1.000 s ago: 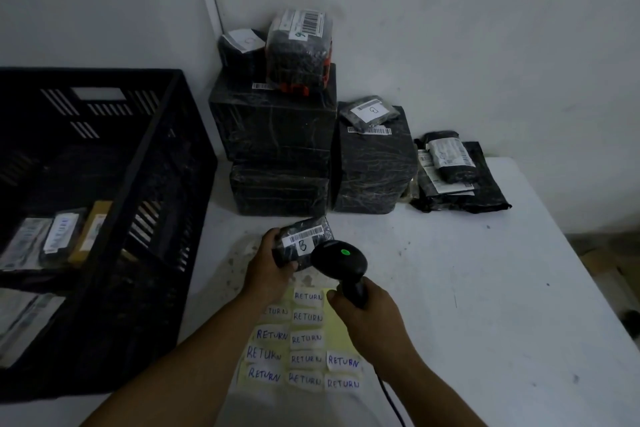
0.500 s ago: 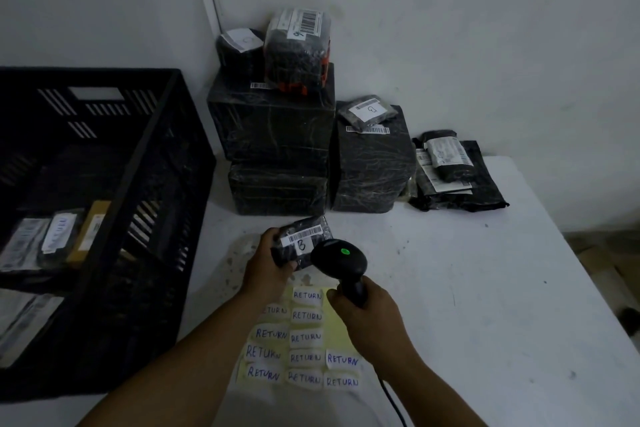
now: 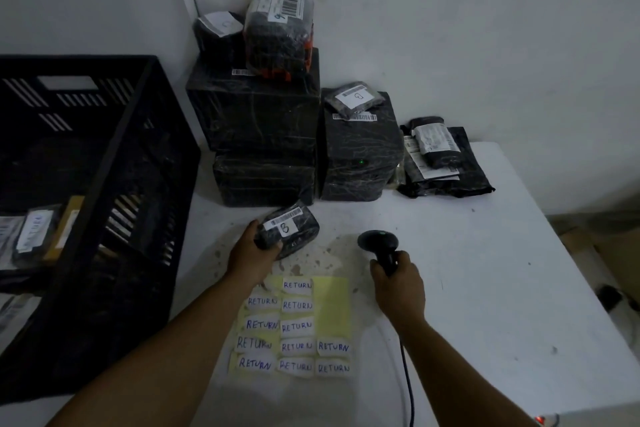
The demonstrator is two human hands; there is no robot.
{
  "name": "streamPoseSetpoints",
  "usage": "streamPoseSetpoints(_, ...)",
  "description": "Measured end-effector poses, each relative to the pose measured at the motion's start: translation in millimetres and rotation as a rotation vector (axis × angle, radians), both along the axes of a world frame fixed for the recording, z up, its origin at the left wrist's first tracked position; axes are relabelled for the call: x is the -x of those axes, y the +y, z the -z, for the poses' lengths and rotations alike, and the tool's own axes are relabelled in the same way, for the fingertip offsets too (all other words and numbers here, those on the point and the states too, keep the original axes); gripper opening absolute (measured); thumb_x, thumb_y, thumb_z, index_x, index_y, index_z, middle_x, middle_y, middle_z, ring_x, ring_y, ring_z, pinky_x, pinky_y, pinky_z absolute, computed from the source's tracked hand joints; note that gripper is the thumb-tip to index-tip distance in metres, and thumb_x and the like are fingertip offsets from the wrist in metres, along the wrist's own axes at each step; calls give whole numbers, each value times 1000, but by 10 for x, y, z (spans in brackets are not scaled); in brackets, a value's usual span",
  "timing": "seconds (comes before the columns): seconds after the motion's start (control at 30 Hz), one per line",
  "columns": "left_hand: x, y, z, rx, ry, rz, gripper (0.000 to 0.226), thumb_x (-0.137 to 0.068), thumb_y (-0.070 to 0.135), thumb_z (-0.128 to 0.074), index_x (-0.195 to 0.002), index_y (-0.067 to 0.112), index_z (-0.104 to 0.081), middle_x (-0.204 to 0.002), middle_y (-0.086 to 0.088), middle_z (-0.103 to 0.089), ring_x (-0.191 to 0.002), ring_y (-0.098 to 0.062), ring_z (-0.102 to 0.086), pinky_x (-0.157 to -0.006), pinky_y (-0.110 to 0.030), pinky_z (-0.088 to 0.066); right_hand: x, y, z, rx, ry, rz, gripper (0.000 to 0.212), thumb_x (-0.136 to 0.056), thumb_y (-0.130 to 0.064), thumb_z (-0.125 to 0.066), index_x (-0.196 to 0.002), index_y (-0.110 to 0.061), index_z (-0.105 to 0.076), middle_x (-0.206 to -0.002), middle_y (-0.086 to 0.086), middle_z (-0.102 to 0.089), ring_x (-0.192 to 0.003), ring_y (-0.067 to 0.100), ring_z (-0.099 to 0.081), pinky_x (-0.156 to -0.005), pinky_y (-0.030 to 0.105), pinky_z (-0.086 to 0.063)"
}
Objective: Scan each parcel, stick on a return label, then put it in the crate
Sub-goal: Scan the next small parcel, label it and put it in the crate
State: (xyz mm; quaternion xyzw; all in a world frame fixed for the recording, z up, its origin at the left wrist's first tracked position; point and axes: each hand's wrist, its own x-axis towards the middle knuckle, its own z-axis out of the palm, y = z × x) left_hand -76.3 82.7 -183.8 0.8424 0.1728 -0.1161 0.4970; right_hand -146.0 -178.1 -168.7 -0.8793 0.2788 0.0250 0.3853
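**Parcel "B": scanner off to the right, return label due next**

Left hand (image 3: 254,255) grips the small black plastic-wrapped parcel (image 3: 290,230) by its near-left corner, thumb on the near edge, fingers wrapped under. Parcel sits low over the white table (image 3: 485,288), just in front of the stacked black film-wrapped boxes (image 3: 256,128); whether it rests on the surface I cannot tell. Its white barcode tag marked "B" faces up.

Right hand (image 3: 398,282) is clenched round the handle of the black corded handheld barcode scanner (image 3: 379,243), head aimed away from the parcel and well to its right. A green dot shows on the front of the right-hand box.

Judgement: scan looks finished, labelling comes next.

Notes for doing it well:
- Park the scanner on bare table to the right, cord clear of the yellow backing sheet of handwritten white "RETURN" stickers (image 3: 298,326), which lies just near of the parcel.
- Keep the parcel pinned flat with the left hand so the soft wrap does not shift.
- Peel a sticker from an outer edge of the sheet; the slack film will crease, so press from the centre outward.
- Do not cover the barcode tag.
- Then lift left into the black slatted plastic crate (image 3: 114,191), which already holds labelled parcels.
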Motion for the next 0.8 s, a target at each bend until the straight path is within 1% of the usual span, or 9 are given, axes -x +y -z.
streamPoseSetpoints(0.13, 33, 40, 18, 2, -40, 14, 62, -90, 28, -70, -146, 25, -43, -136, -1, -60, -123, -24, -58, -99, -41, -51, -153, -65, 78, 60, 33, 21, 34, -93, -40, -60, -112, -12, -57, -102, 12, -61, -92, 31, -60, -78, 43, -53)
streamPoseSetpoints(0.2, 60, 63, 17, 8, -41, -2, 67, -90, 32, -70, -149, 24, -39, -138, -2, -59, -123, -23, -58, -96, -35, -51, -187, -59, 104, 75, 58, 16, 37, -94, -43, -59, -114, -12, -57, -104, 12, -61, -95, 32, -60, -80, 43, -53)
streamPoseSetpoints(0.3, 108, 97, -21, 2, -19, -57, 81, -88, 41, -71, -154, 22, -28, -138, -6, -58, -113, -17, -59, -69, -14, -47, -193, -54, 139, 99, 81, 10, 38, -94, -47, -58, -114, -14, -57, -104, 9, -62, -94, 30, -60, -82, 45, -54)
streamPoseSetpoints(0.33, 134, 110, -36, -21, -30, -64, 82, -88, 43, -71, -154, 22, -28, -137, -7, -58, -111, -18, -58, -69, -16, -47, -193, -58, 148, 110, 90, 8, 39, -94, -48, -58, -115, -15, -58, -103, 8, -62, -94, 29, -61, -83, 46, -54)
streamPoseSetpoints(0.47, 331, 114, -100, -139, -174, -155, 72, -86, 44, -71, -145, 18, -40, -132, -9, -53, -114, -26, -57, -87, -37, -50, -174, -93, 168, 165, 111, -20, 50, -91, -55, -59, -124, -19, -54, -110, 7, -65, -99, 30, -62, -87, 48, -53)
streamPoseSetpoints(0.57, 558, 44, -123, -218, -278, -147, 56, -87, 39, -72, -133, 17, -48, -123, -8, -52, -108, -25, -55, -86, -40, -51, -129, -111, 170, 166, 105, -40, 71, -86, -63, -62, -140, -21, -44, -125, 10, -63, -114, 34, -59, -94, 50, -49)
streamPoseSetpoints(0.67, 796, -31, -110, -313, -355, -27, 46, -87, 31, -73, -125, 18, -52, -116, -5, -54, -106, -23, -53, -86, -41, -51, -5, -112, 130, 184, 48, -15, 85, -81, -68, -64, -146, -21, -38, -132, 13, -57, -120, 36, -53, -97, 54, -47)
streamPoseSetpoints(0.73, 948, -76, -85, -339, -385, 84, 38, -86, 26, -73, -121, 20, -57, -113, -2, -55, -104, -22, -52, -85, -39, -50, 134, -100, 83, 243, -71, 35, 82, -82, -66, -64, -144, -18, -41, -132, 15, -54, -121, 37, -49, -96, 54, -45)
streamPoseSetpoints(0.8, 1063, -119, -31, -366, -410, 238, 30, -86, 21, -73, -114, 19, -65, -110, 0, -57, -105, -23, -53, -86, -40, -50, 298, -53, 49, 312, -252, -10, 64, -88, -54, -66, -137, -16, -50, -126, 12, -57, -115, 33, -50, -91, 47, -43)
